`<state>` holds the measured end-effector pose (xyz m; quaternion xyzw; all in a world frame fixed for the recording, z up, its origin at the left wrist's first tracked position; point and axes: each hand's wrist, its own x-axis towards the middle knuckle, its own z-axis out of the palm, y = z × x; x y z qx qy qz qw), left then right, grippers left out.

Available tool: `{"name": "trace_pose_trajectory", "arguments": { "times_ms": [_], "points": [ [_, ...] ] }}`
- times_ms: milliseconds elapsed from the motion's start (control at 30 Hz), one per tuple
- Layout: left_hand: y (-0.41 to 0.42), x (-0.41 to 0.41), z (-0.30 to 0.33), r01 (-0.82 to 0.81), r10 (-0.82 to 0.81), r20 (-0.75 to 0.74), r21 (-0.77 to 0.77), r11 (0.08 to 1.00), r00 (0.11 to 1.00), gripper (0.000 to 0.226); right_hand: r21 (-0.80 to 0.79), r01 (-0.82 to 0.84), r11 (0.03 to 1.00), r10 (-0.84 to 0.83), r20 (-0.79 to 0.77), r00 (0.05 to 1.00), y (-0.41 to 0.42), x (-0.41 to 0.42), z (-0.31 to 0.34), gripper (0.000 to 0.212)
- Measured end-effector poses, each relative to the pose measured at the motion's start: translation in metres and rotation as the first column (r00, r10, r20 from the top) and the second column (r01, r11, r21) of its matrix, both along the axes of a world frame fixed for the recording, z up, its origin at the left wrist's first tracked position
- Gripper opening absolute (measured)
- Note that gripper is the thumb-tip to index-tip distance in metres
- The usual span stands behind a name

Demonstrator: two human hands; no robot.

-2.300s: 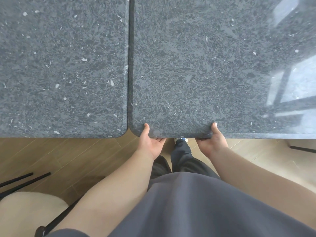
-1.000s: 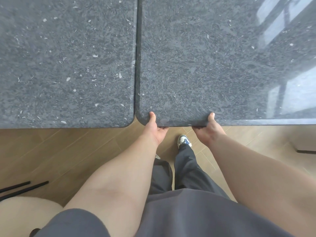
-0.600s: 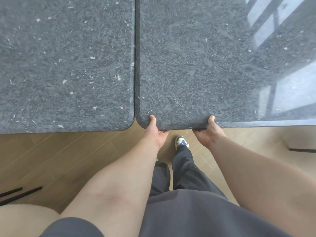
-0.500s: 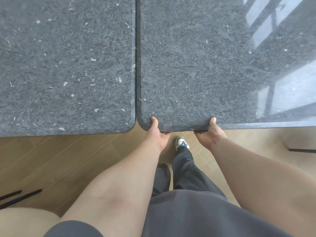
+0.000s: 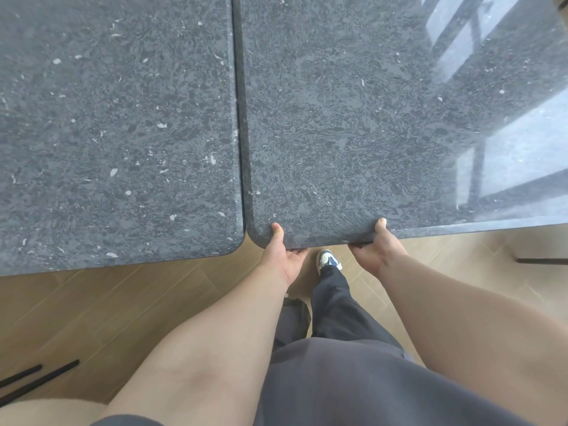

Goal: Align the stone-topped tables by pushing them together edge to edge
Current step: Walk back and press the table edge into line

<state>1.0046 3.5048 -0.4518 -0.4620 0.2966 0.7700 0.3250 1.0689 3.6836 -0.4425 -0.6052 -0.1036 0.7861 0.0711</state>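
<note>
Two dark grey speckled stone-topped tables fill the upper view. The left table (image 5: 116, 133) and the right table (image 5: 353, 118) stand side by side with a thin dark seam between their long edges. The right table's near edge lies a little farther from me than the left table's. My left hand (image 5: 281, 256) grips the right table's near edge close to its rounded corner, thumb on top, fingers underneath. My right hand (image 5: 373, 250) grips the same edge a short way to the right, thumb on top.
Wood-plank floor (image 5: 123, 302) lies below the tables. My legs in dark trousers and one white-and-blue shoe (image 5: 329, 261) stand under the right table's edge. Black chair legs (image 5: 37, 379) and a pale cushion sit at the lower left. A black bar (image 5: 541, 260) shows at the right.
The right table's near edge has shifted slightly away from me relative to the left table's, and the seam stays narrow. Both hands keep the same grip on that edge.
</note>
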Motion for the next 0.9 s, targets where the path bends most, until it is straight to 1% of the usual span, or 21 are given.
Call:
{"name": "trace_pose_trajectory", "arguments": {
  "times_ms": [167, 300, 467, 600, 667, 700, 767, 800, 900],
  "points": [
    [-0.001, -0.001, 0.0, 0.002, -0.002, 0.012, 0.008, 1.0, 1.0, 0.06, -0.002, 0.007, 1.0, -0.007, 0.001, 1.0, 0.0, -0.003, -0.001, 0.033],
    [0.0, 0.001, 0.0, -0.011, 0.011, 0.027, -0.006, 1.0, 1.0, 0.059, -0.059, 0.015, 0.998, -0.016, -0.009, 1.0, 0.004, 0.001, -0.003, 0.047],
    [-0.003, 0.001, 0.001, -0.032, 0.031, 0.054, 0.013, 0.999, 0.998, 0.061, -0.097, 0.021, 0.995, -0.025, -0.04, 0.999, 0.007, 0.003, 0.004, 0.054],
    [-0.004, 0.002, 0.004, -0.065, 0.062, 0.061, 0.044, 0.997, 0.996, 0.056, -0.087, 0.013, 0.996, -0.016, -0.028, 0.999, 0.008, 0.002, 0.006, 0.054],
    [-0.002, 0.004, 0.006, -0.068, 0.067, 0.042, 0.023, 0.997, 0.997, 0.044, -0.072, -0.012, 0.997, 0.01, -0.028, 1.0, 0.008, 0.003, 0.006, 0.054],
    [-0.001, 0.008, 0.007, -0.059, 0.059, 0.032, 0.008, 0.998, 0.998, 0.035, -0.051, -0.06, 0.997, 0.059, -0.024, 0.998, 0.007, 0.006, 0.005, 0.055],
    [-0.002, 0.019, 0.009, 0.017, -0.017, 0.025, -0.031, 0.999, 1.0, 0.017, -0.002, -0.174, 0.985, 0.174, 0.0, 0.985, 0.007, 0.013, 0.005, 0.058],
    [-0.003, 0.026, 0.01, 0.065, -0.064, 0.04, -0.047, 0.997, 0.997, 0.015, 0.006, -0.193, 0.981, 0.193, 0.006, 0.981, 0.008, 0.017, 0.006, 0.06],
    [-0.005, 0.047, 0.019, 0.154, -0.148, 0.089, -0.063, 0.986, 0.985, 0.031, -0.013, -0.173, 0.985, 0.172, -0.016, 0.985, 0.006, 0.029, 0.015, 0.064]
  ]
}}
